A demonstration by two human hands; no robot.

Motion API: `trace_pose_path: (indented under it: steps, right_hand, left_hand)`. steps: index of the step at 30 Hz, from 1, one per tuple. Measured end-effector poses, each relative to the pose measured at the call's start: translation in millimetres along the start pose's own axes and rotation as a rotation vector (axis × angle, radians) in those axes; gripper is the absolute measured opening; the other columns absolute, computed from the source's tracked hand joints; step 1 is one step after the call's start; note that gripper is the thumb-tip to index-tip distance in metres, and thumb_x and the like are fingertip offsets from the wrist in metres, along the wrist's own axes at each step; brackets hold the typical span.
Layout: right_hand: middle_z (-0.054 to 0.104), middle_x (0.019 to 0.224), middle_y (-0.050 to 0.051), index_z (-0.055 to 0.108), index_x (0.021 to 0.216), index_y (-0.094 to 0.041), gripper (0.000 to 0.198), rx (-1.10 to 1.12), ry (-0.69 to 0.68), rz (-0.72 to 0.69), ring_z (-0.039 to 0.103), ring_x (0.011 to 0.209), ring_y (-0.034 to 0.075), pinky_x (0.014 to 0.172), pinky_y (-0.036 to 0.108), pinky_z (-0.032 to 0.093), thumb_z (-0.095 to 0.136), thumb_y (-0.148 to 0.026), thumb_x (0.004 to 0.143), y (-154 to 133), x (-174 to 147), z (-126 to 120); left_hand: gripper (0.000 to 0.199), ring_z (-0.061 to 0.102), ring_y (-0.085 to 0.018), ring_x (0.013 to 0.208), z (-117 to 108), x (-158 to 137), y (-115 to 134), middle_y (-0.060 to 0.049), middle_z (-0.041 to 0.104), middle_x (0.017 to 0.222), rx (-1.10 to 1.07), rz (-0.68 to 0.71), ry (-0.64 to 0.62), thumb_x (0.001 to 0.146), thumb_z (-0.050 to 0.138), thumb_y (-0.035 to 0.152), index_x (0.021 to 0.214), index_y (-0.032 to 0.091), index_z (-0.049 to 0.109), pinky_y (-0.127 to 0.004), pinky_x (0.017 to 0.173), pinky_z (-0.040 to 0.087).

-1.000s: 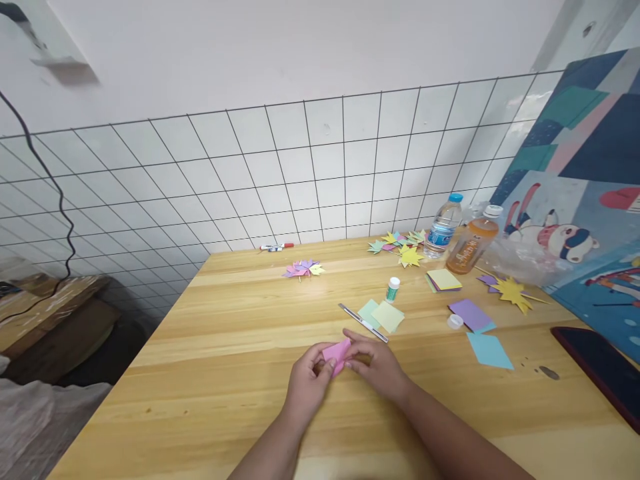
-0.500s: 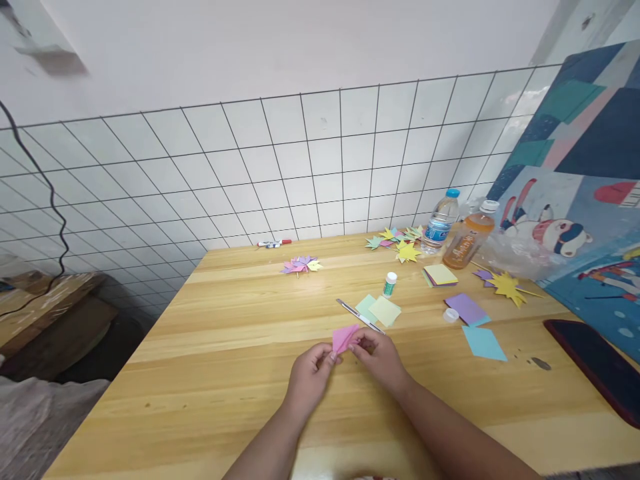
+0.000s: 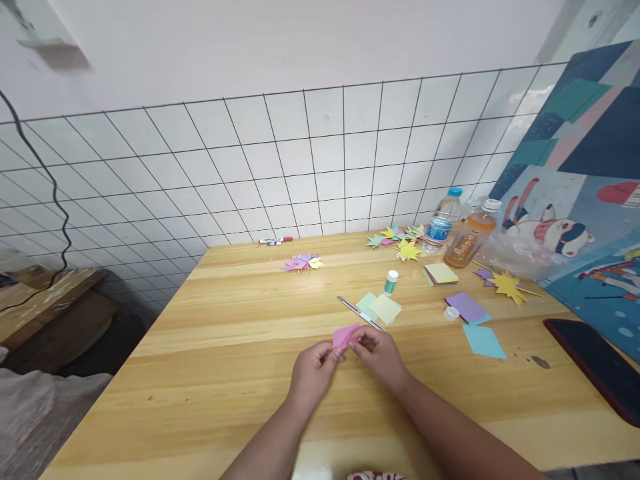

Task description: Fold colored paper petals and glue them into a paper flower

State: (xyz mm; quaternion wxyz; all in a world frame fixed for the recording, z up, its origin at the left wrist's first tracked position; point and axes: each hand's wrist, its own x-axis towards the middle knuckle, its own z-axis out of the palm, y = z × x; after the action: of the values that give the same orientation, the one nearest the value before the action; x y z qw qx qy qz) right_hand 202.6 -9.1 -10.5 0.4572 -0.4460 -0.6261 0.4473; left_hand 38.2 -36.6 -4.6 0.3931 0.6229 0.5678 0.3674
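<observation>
Between my two hands is a small folded piece of pink paper [image 3: 344, 335], held just above the wooden table [image 3: 225, 373]. My left hand [image 3: 314, 373] pinches its lower left edge with thumb and fingers. On the other side, my right hand [image 3: 383, 357] grips the right edge, and its fingers hide that end. Just beyond the paper lies a utility knife [image 3: 361, 313], slanting toward my right hand. Pale green paper [image 3: 367, 303] and a pale yellow square [image 3: 386, 309] rest beside the knife. A glue stick [image 3: 391, 283] stands upright behind them.
Folded paper stars [image 3: 303, 263] lie near the back, with more stars [image 3: 407, 250] by a water bottle [image 3: 442, 223] and an orange drink bottle [image 3: 470, 237]. To the right are purple paper [image 3: 467, 308], a blue sheet [image 3: 485, 341], a white cap [image 3: 451, 313] and a phone [image 3: 595, 367].
Both hands stay on the pink paper, with only a slight shift of the fingers. The whole view has moved a little.
</observation>
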Motion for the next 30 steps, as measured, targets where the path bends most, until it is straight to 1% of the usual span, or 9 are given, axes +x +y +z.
trace_pose_path:
  steps: [7, 11, 15, 18, 21, 23, 26, 28, 30]
  right_hand:
    - [0.062, 0.067, 0.001, 0.064, 0.072, -0.018, 0.008, -0.015, 0.001, 0.017, 0.055, 0.063, 0.013, 0.059, 0.024, 0.046, 0.060, -0.025, 0.074, 2, 0, 0]
    - [0.060, 0.066, 0.000, 0.062, 0.072, -0.018, 0.007, -0.089, -0.030, -0.021, 0.054, 0.062, 0.013, 0.059, 0.024, 0.044, 0.059, -0.023, 0.075, -1, -2, 0]
    - [0.060, 0.069, 0.000, 0.059, 0.075, -0.019, 0.005, -0.092, -0.043, -0.027, 0.054, 0.063, 0.013, 0.059, 0.024, 0.044, 0.059, -0.024, 0.076, -3, -4, 1]
    - [0.059, 0.069, -0.002, 0.052, 0.100, -0.021, 0.029, 0.025, 0.018, 0.044, 0.055, 0.061, 0.013, 0.056, 0.024, 0.045, 0.062, -0.026, 0.074, -4, -4, 1]
    - [0.060, 0.071, -0.003, 0.041, 0.122, -0.021, 0.057, 0.079, 0.018, 0.060, 0.056, 0.062, 0.013, 0.058, 0.024, 0.046, 0.065, -0.026, 0.072, -4, -2, 0]
    - [0.063, 0.077, 0.000, 0.052, 0.113, -0.021, 0.045, 0.002, -0.021, 0.028, 0.058, 0.068, 0.014, 0.063, 0.026, 0.047, 0.066, -0.027, 0.071, -2, -1, 0]
    - [0.063, 0.071, 0.001, 0.065, 0.076, -0.019, 0.009, -0.140, -0.059, 0.014, 0.056, 0.066, 0.014, 0.061, 0.025, 0.045, 0.065, -0.028, 0.072, 2, 1, 1]
    - [0.061, 0.063, 0.000, 0.064, 0.066, -0.019, 0.012, -0.132, -0.055, 0.043, 0.054, 0.060, 0.013, 0.056, 0.024, 0.043, 0.064, -0.029, 0.073, 5, 1, 1]
    - [0.060, 0.062, 0.000, 0.063, 0.065, -0.018, 0.016, -0.042, -0.039, 0.078, 0.054, 0.058, 0.013, 0.055, 0.024, 0.043, 0.065, -0.032, 0.072, 7, 1, 0]
  left_hand:
    - [0.030, 0.063, -0.019, 0.066, 2, 0, -1, -0.003, 0.072, 0.070, 0.007, -0.012, 0.017, 0.080, 0.052, 0.041, 0.072, 0.019, 0.070, -0.024, 0.062, 0.045]
    - [0.027, 0.064, -0.019, 0.072, 2, 0, -1, -0.002, 0.072, 0.076, -0.006, 0.021, 0.037, 0.079, 0.056, 0.041, 0.084, 0.021, 0.072, -0.024, 0.065, 0.047]
    - [0.024, 0.065, -0.021, 0.078, 2, 1, 1, -0.003, 0.072, 0.083, 0.009, 0.077, 0.057, 0.079, 0.056, 0.039, 0.083, 0.023, 0.074, -0.027, 0.070, 0.048]
    - [0.024, 0.063, -0.022, 0.090, 2, 0, 2, -0.005, 0.071, 0.095, -0.013, 0.109, 0.094, 0.080, 0.056, 0.037, 0.089, 0.023, 0.073, -0.029, 0.080, 0.047]
    - [0.028, 0.065, -0.021, 0.078, 3, -1, -1, -0.004, 0.073, 0.084, -0.037, 0.025, 0.091, 0.080, 0.055, 0.040, 0.090, 0.021, 0.073, -0.028, 0.071, 0.049]
    - [0.028, 0.064, -0.020, 0.073, 4, -1, -3, -0.004, 0.073, 0.080, -0.038, 0.014, 0.088, 0.080, 0.055, 0.041, 0.087, 0.020, 0.073, -0.027, 0.067, 0.048]
    - [0.028, 0.063, -0.020, 0.073, 4, -1, -4, -0.004, 0.072, 0.079, -0.006, 0.046, 0.108, 0.080, 0.055, 0.041, 0.086, 0.020, 0.072, -0.026, 0.067, 0.047]
    - [0.028, 0.062, -0.020, 0.071, 3, -1, -4, -0.004, 0.072, 0.077, 0.028, 0.055, 0.128, 0.081, 0.054, 0.042, 0.084, 0.020, 0.071, -0.025, 0.065, 0.046]
    - [0.028, 0.061, -0.019, 0.067, 3, -1, -4, -0.003, 0.070, 0.072, 0.051, 0.055, 0.141, 0.081, 0.054, 0.041, 0.078, 0.019, 0.070, -0.025, 0.063, 0.045]
